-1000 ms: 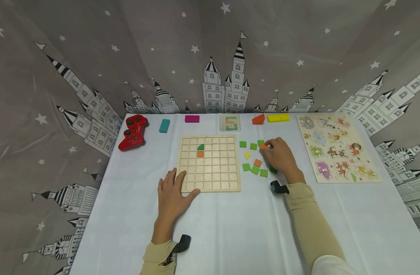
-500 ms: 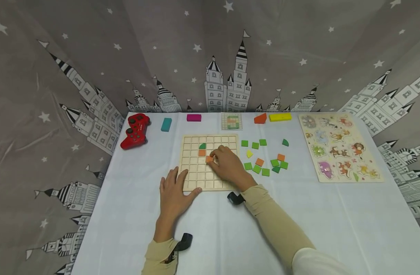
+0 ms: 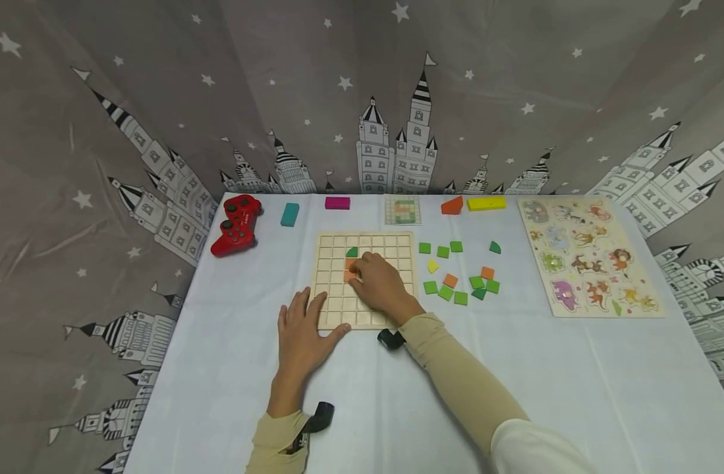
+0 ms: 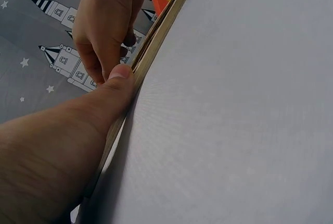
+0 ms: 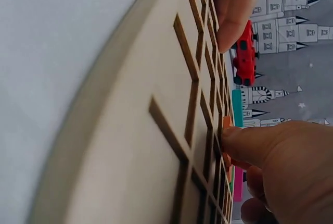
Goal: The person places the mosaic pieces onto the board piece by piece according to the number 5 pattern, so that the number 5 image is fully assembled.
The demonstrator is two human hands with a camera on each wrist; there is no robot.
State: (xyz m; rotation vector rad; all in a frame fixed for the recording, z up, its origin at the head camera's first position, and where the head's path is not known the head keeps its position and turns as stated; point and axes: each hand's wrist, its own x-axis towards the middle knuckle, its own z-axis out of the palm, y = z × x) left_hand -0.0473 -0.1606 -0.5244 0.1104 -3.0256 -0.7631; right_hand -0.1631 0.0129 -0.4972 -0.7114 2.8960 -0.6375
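Observation:
A wooden grid board [image 3: 332,316] lies on the white tabletop, its squares bounded by raised strips. My right hand [image 3: 381,283] is over the middle of it, thumb and fingers pinching an orange square tile [image 3: 348,277] low at the grid. Directly behind that tile sit another orange tile [image 3: 350,263] and a green quarter-circle tile [image 3: 352,252]. In the right wrist view, my thumb presses against the orange edge [image 5: 226,122]. My left hand [image 3: 304,339] rests with spread fingers at the board's front left corner, its thumb [image 4: 120,73] along the front edge.
Right of the board lie several loose green tiles [image 3: 446,293], orange tiles [image 3: 487,272] and a yellow piece [image 3: 433,266]. Behind stand a pattern card [image 3: 402,210], coloured blocks [image 3: 486,203] and a red game controller [image 3: 238,226]. An animal puzzle board [image 3: 589,257] lies far right.
My right hand has carried an orange tile from the loose pieces leftward onto the board, lastly shifting slightly left beside the other orange tile. The left hand stays at the board's corner.

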